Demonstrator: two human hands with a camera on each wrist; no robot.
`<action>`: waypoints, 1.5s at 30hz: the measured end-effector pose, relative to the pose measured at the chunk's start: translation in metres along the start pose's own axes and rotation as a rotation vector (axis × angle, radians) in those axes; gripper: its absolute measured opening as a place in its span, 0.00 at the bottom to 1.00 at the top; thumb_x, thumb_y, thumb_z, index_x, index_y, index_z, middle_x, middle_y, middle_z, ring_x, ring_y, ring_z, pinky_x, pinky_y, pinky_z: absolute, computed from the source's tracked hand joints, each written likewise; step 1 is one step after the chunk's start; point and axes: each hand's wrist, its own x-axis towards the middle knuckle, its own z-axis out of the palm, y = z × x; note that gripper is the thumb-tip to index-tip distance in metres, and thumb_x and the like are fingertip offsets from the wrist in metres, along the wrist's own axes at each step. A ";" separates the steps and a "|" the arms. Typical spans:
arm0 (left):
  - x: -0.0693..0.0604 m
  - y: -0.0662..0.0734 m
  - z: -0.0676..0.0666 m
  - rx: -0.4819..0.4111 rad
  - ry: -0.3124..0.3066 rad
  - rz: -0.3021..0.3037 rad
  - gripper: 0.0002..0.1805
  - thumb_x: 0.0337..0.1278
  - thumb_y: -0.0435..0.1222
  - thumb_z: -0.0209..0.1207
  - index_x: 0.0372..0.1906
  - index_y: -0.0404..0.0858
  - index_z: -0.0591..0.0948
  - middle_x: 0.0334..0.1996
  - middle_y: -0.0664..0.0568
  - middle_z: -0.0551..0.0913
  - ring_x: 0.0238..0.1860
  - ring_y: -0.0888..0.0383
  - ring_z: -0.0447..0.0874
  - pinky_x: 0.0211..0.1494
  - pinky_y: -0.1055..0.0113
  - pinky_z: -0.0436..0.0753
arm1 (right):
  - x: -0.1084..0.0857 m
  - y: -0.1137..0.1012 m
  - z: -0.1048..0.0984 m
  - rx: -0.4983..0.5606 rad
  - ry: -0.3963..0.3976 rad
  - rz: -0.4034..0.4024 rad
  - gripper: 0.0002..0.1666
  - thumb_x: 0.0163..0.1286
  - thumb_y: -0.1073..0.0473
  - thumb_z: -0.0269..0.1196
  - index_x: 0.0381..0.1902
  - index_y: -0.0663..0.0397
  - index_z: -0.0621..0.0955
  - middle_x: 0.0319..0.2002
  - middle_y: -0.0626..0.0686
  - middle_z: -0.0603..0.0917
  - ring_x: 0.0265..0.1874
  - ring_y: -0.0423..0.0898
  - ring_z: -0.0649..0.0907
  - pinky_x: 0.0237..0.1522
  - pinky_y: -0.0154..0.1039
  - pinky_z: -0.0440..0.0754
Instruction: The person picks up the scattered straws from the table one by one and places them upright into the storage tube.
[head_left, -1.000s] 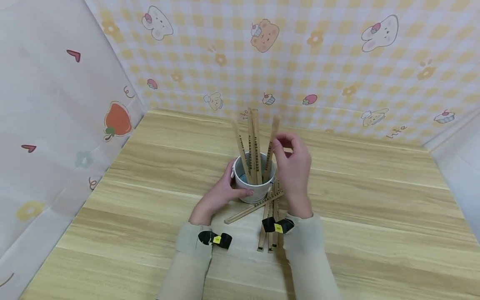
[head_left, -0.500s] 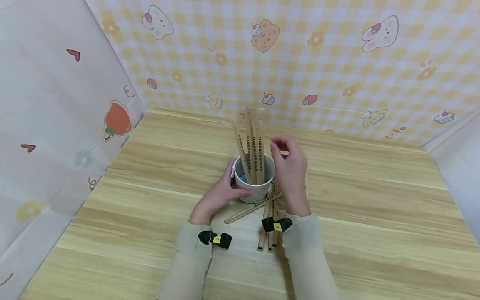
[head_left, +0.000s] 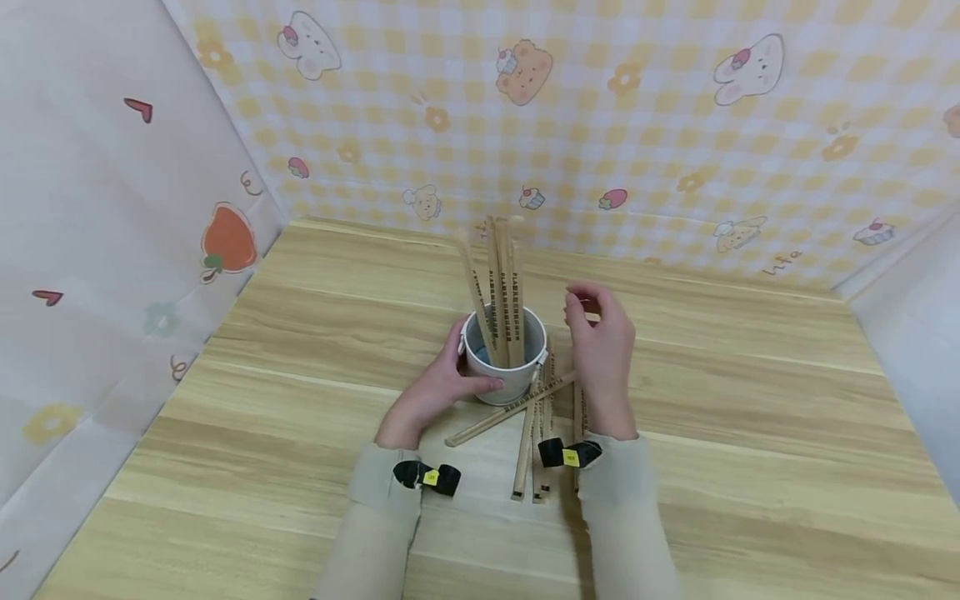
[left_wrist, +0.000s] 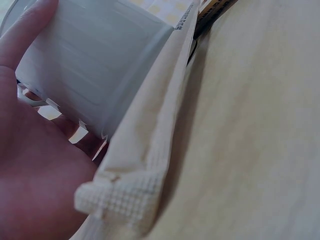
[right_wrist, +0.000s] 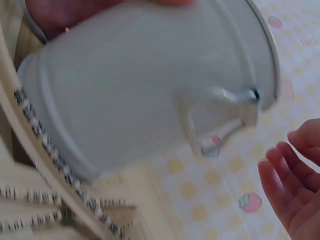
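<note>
A small white metal bucket (head_left: 491, 382) with side handle loops stands on the table. My left hand (head_left: 431, 390) grips it round its left side, thumb across the front; the left wrist view shows the palm near the bucket wall (left_wrist: 90, 60). Several straws in printed brown paper wrappers (head_left: 504, 312) stand in the bucket, leaning to its left and back. To the right of the bucket hovers my right hand (head_left: 606, 354), fingers loosely bent and holding nothing. In the right wrist view its fingertips (right_wrist: 280, 155) are apart from the bucket.
Several loose wrapped straws (head_left: 522, 458) lie in front of the bucket, one crosswise (head_left: 487, 423) over others. Another straw (head_left: 578, 408) lies beside my right wrist, partly hidden. A patterned cloth wall (head_left: 585, 133) rises behind the wooden table (head_left: 750, 400).
A second ago my right hand held a wrapped straw at the bucket's right side. It has let go, the straw now leans with the others, and the hand has moved right and slightly down.
</note>
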 end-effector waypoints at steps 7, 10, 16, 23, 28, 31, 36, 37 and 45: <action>-0.001 0.000 -0.003 0.003 0.007 0.003 0.51 0.35 0.30 0.68 0.65 0.51 0.50 0.61 0.50 0.59 0.60 0.51 0.59 0.63 0.56 0.59 | 0.001 0.017 -0.015 -0.024 0.034 0.067 0.12 0.64 0.54 0.56 0.43 0.52 0.79 0.38 0.47 0.79 0.32 0.41 0.79 0.30 0.32 0.78; -0.002 0.001 -0.003 0.011 0.007 0.002 0.51 0.36 0.30 0.68 0.66 0.50 0.50 0.61 0.49 0.59 0.61 0.50 0.58 0.63 0.56 0.58 | 0.002 0.027 -0.023 -0.050 0.041 0.123 0.14 0.64 0.53 0.55 0.44 0.52 0.78 0.40 0.47 0.78 0.33 0.42 0.79 0.30 0.32 0.78; -0.001 0.001 -0.001 0.010 -0.001 0.002 0.50 0.37 0.30 0.67 0.65 0.51 0.50 0.61 0.49 0.59 0.61 0.50 0.58 0.63 0.57 0.58 | 0.004 0.044 -0.042 -0.151 0.044 0.247 0.15 0.65 0.54 0.53 0.46 0.52 0.78 0.41 0.49 0.77 0.36 0.43 0.78 0.31 0.32 0.76; -0.001 0.000 -0.001 0.008 0.007 0.005 0.50 0.37 0.30 0.67 0.65 0.50 0.51 0.60 0.49 0.60 0.61 0.51 0.58 0.64 0.57 0.57 | 0.002 0.058 -0.055 -0.307 -0.155 0.339 0.20 0.63 0.60 0.53 0.54 0.57 0.74 0.45 0.56 0.76 0.43 0.51 0.76 0.40 0.44 0.74; -0.001 0.000 0.000 0.016 0.011 -0.009 0.50 0.37 0.30 0.68 0.65 0.50 0.50 0.60 0.49 0.59 0.61 0.51 0.58 0.64 0.58 0.56 | -0.002 0.064 -0.059 -0.395 -0.317 0.363 0.24 0.63 0.57 0.52 0.57 0.59 0.70 0.44 0.58 0.76 0.38 0.52 0.77 0.36 0.44 0.75; 0.000 0.000 0.000 0.015 0.013 -0.007 0.51 0.37 0.30 0.67 0.66 0.49 0.50 0.60 0.48 0.59 0.61 0.51 0.58 0.64 0.58 0.56 | -0.002 0.067 -0.059 -0.410 -0.399 0.378 0.27 0.64 0.56 0.53 0.60 0.60 0.67 0.45 0.59 0.75 0.34 0.51 0.78 0.33 0.41 0.75; 0.000 0.000 0.000 0.011 0.012 -0.002 0.50 0.36 0.29 0.67 0.65 0.48 0.50 0.60 0.47 0.59 0.61 0.50 0.58 0.64 0.57 0.57 | -0.003 0.070 -0.057 -0.457 -0.462 0.403 0.28 0.64 0.54 0.52 0.60 0.61 0.66 0.47 0.62 0.75 0.37 0.53 0.77 0.36 0.45 0.75; 0.000 0.001 0.000 0.010 0.010 -0.002 0.50 0.36 0.29 0.67 0.65 0.48 0.50 0.60 0.47 0.59 0.61 0.50 0.58 0.64 0.57 0.57 | -0.004 0.070 -0.056 -0.468 -0.465 0.406 0.28 0.64 0.54 0.52 0.59 0.61 0.67 0.47 0.63 0.75 0.38 0.54 0.76 0.37 0.46 0.74; -0.001 0.002 0.000 0.022 0.008 -0.008 0.50 0.37 0.29 0.67 0.65 0.48 0.50 0.60 0.48 0.59 0.61 0.50 0.58 0.64 0.57 0.57 | -0.007 0.075 -0.053 -0.522 -0.437 0.382 0.21 0.63 0.55 0.53 0.50 0.63 0.74 0.43 0.61 0.78 0.38 0.54 0.77 0.36 0.45 0.74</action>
